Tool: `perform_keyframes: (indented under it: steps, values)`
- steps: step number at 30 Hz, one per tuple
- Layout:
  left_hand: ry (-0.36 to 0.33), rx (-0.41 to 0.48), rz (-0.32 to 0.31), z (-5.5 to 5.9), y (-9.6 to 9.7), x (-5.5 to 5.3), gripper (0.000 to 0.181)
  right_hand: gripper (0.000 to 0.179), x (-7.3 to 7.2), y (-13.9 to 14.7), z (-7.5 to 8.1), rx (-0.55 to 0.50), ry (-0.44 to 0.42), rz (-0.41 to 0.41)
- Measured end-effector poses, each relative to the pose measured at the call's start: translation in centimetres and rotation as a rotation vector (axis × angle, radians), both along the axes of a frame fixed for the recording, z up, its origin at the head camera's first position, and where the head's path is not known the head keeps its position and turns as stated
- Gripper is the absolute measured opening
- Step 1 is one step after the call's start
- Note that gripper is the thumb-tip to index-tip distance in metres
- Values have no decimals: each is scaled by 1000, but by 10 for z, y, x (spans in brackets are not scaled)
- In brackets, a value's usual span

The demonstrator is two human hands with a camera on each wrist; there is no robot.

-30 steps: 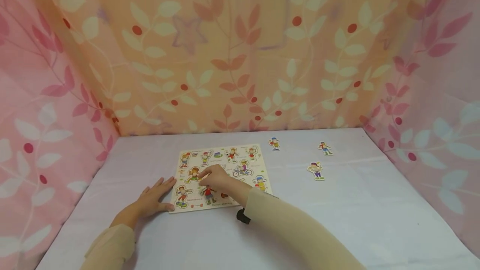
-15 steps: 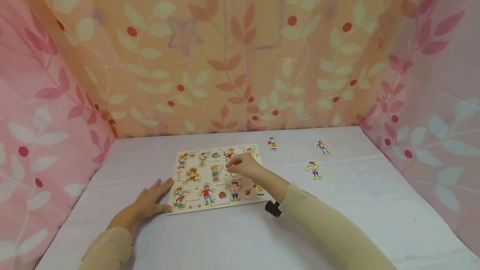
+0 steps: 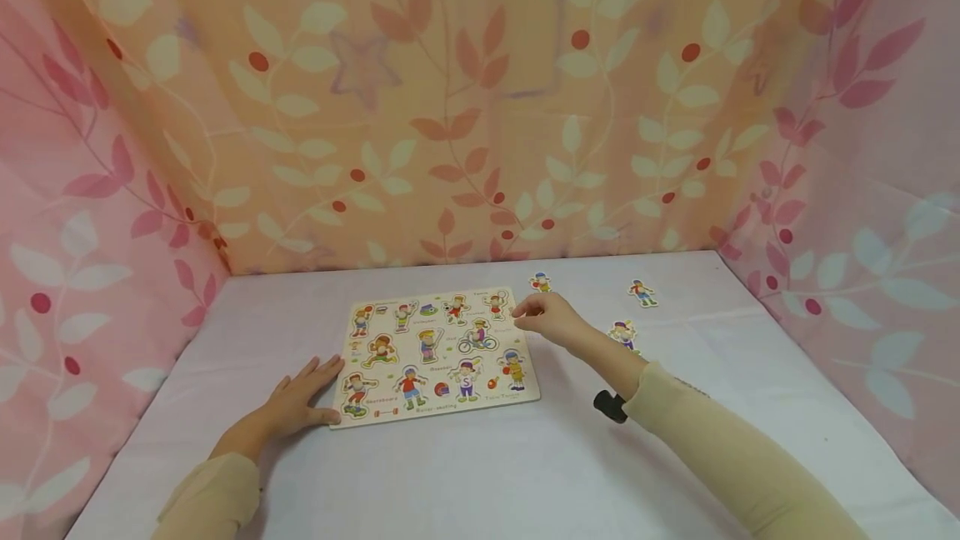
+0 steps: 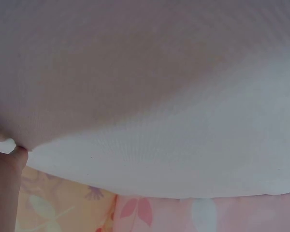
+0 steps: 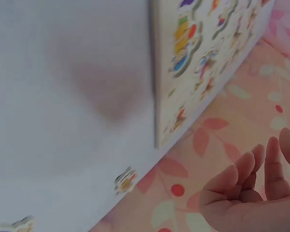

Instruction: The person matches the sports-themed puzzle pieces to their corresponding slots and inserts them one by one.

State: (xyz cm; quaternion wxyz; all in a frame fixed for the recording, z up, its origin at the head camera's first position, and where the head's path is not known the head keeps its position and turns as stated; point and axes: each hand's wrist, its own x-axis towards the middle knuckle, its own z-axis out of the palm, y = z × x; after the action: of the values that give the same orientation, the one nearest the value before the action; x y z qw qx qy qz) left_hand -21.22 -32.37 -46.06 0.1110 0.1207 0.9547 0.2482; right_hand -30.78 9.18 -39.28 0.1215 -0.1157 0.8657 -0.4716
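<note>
A flat puzzle board (image 3: 405,375) with printed sports figures lies on the white-covered table. My left hand (image 3: 296,398) rests flat at its left edge, fingers spread and straight, the thumb near the front corner. Beyond the board's right edge, my right hand (image 3: 555,319) hangs above the table with its fingers loosely bent. The right wrist view shows this hand (image 5: 253,193) with a gap between thumb and index finger and nothing held. Nearest to it are a blue-capped figure piece (image 3: 540,282), partly hidden behind the hand, and a purple-trousered figure piece (image 3: 624,334), partly covered by the forearm.
Another figure piece (image 3: 642,293) with green boots lies further right at the back of the table. Flowered curtains (image 3: 450,107) close off the back and both sides. A black wrist device (image 3: 610,407) hangs beneath the right wrist.
My right hand has moved right, from over the middle of the board to past its right edge, uncovering the figures there. My left hand has kept its place at the board's left edge.
</note>
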Motion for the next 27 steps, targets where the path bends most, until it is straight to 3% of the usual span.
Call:
perform_keyframes:
  steps: [12,21,27]
  values:
    - [20,10,-4,4,3,2,93,24,-13,60,4,-23,52,-66]
    - [15,29,-2,-1,2,1,95,30,-21,107,-2,-68,120,-97]
    - [7,12,8,-4,-1,-1,97,37,-30,136,-8,-45,97,-62]
